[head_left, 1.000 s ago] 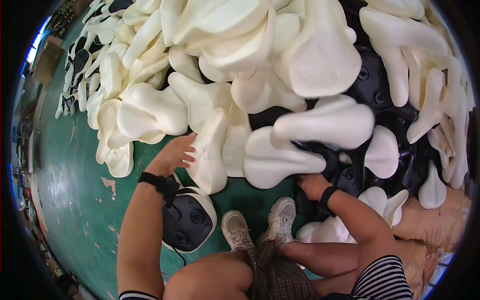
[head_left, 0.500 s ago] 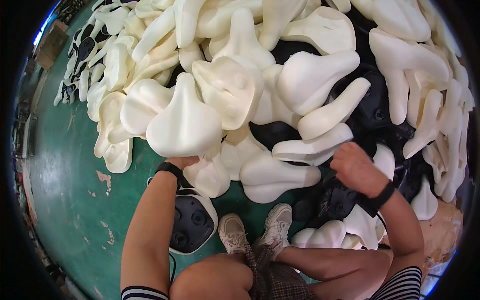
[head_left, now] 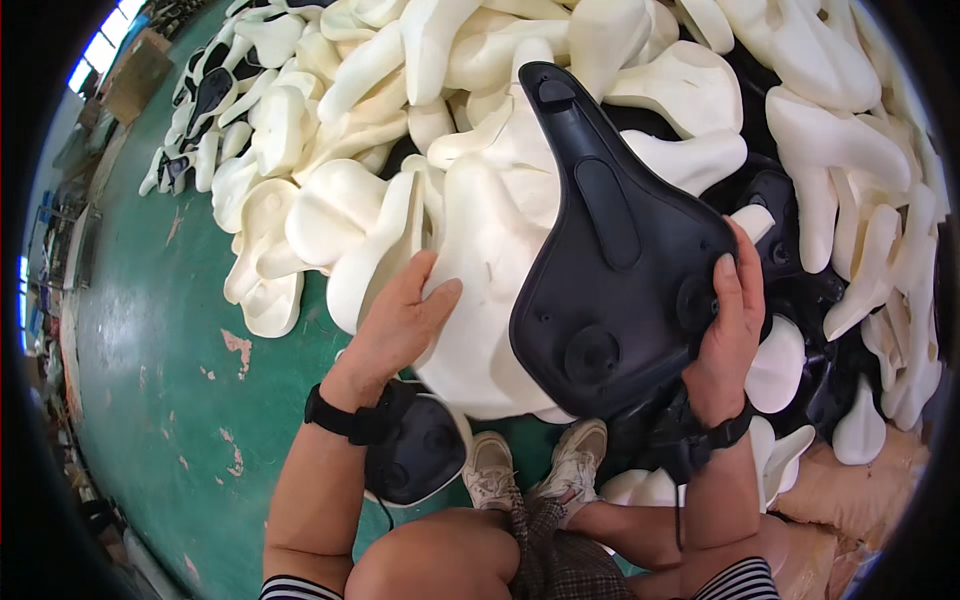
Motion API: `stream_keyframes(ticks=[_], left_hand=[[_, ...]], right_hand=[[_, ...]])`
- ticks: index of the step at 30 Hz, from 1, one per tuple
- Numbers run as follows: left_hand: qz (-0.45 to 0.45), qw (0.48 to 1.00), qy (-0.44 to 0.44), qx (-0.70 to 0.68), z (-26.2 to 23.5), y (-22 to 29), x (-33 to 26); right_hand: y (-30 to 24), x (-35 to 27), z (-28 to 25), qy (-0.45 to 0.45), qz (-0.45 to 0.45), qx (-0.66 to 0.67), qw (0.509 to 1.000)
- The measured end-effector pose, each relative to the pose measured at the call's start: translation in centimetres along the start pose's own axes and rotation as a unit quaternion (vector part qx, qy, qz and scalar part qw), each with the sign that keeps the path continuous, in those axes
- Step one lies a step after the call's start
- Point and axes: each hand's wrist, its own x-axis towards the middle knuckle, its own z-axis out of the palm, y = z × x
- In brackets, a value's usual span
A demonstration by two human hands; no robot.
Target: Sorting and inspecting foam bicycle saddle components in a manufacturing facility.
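Note:
In my right hand (head_left: 728, 320) is a black plastic saddle base (head_left: 610, 270), raised with its narrow nose pointing up and away. The thumb lies on its face near the right edge, with the fingers around that edge. My left hand (head_left: 395, 315) is at the left edge of a large cream foam saddle pad (head_left: 478, 290), its thumb against the foam. The base overlaps this pad's right side. Another foam pad (head_left: 372, 262) stands on edge just beyond my left fingers. Below my left wrist lies a black saddle base with a white rim (head_left: 418, 450).
A big heap of cream foam pads (head_left: 340, 125) fills the far side, with black bases (head_left: 770, 215) among them at right. Green floor (head_left: 160, 370) with worn patches stretches left. Brown cardboard (head_left: 850, 490) lies at lower right. My shoes (head_left: 492, 468) are between my hands.
My right hand has picked up a black saddle base and raised it in front of me. My left hand has come up to a large foam pad, now standing nearer. The view has shifted slightly.

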Motion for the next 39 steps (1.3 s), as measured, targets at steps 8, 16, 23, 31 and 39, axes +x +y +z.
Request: stream_keyframes(ticks=[8,16,23,31,39], left_hand=[[-0.103,0.923,-0.032,-0.37,2.3,2.2,-1.1],[-0.099,0.923,0.036,-0.37,2.9,1.7,-2.2],[-0.063,0.921,0.095,-0.372,3.1,0.8,-2.2],[-0.044,0.917,0.018,-0.397,-1.5,0.7,-1.1],[0.062,0.887,0.034,-0.456,-1.9,2.6,-0.9]], right_hand=[[4.8,-3.0,1.9,-0.023,-0.081,-0.138,0.987],[9.4,-4.8,2.7,0.001,-0.097,-0.195,0.976],[9.7,-4.5,2.6,-0.027,-0.116,-0.147,0.982],[9.5,-5.6,2.3,-0.054,0.207,0.105,0.971],[10.0,-8.1,0.0,-0.163,0.224,0.106,0.955]])
